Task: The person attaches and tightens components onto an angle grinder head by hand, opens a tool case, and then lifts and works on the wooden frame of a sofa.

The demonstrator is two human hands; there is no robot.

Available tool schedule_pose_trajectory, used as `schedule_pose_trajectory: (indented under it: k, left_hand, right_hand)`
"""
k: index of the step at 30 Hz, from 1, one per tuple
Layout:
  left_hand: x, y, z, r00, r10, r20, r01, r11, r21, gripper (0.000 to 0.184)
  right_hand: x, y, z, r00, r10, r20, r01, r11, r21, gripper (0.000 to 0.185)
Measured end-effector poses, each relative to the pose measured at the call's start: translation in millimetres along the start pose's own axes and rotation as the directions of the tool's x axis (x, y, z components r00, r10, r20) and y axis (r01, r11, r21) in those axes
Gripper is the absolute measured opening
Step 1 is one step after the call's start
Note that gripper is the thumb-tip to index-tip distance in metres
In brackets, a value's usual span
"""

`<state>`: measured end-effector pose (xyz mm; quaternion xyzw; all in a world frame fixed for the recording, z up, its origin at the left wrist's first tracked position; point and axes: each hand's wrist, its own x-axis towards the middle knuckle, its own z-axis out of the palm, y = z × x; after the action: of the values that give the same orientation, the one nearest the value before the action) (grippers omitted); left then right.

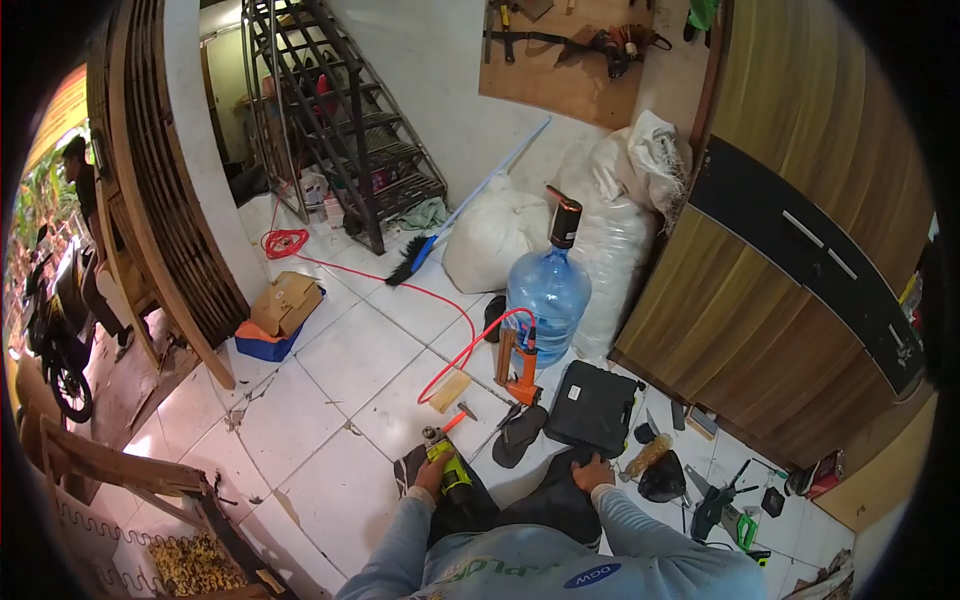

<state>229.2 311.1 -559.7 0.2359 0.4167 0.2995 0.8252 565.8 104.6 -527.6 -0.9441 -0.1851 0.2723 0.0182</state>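
Observation:
My left hand (pixel 431 476) is wrapped around a lime-green and black power tool (pixel 456 478), which rests over my left leg with its metal head pointing forward. Its exact kind is hard to make out. My right hand (pixel 593 473) lies on my right knee, holding nothing visible, just in front of a black plastic tool case (pixel 590 403). Ahead of my left hand, a small hammer (pixel 459 416) with an orange handle is on the tiles beside a wooden block (pixel 450 391). An orange air nailer (pixel 523 375) with a red hose stands near the case.
A blue water jug (pixel 548 300) with a pump stands ahead, before white sacks (pixel 495 240). Right of me lie a black bag (pixel 661 478) and scattered tools. A cardboard box (pixel 285 303), a blue broom (pixel 425 245) and a wooden frame (pixel 120 465) are leftward. A person (pixel 85 190) is outside.

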Motion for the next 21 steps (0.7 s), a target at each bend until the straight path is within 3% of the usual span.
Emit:
schedule_pose_trajectory:
  k: [7,12,21]
  left_hand:
    - [-5,4,3,1.0,-0.002,0.016,0.002,1.0,0.011,0.04]
    - [-13,6,9,1.0,0.004,0.008,-0.004,0.999,0.041,0.031]
    - [-11,7,10,1.0,0.0,0.011,0.0,1.0,0.015,0.035]
  right_hand:
    - [-7,-3,-8,0.999,0.015,0.033,-0.015,1.0,0.006,0.091]
    - [-13,-5,-12,0.999,0.026,0.045,-0.027,0.999,0.022,0.09]
    - [-12,-2,-9,1.0,-0.005,-0.021,0.006,1.0,0.03,0.095]
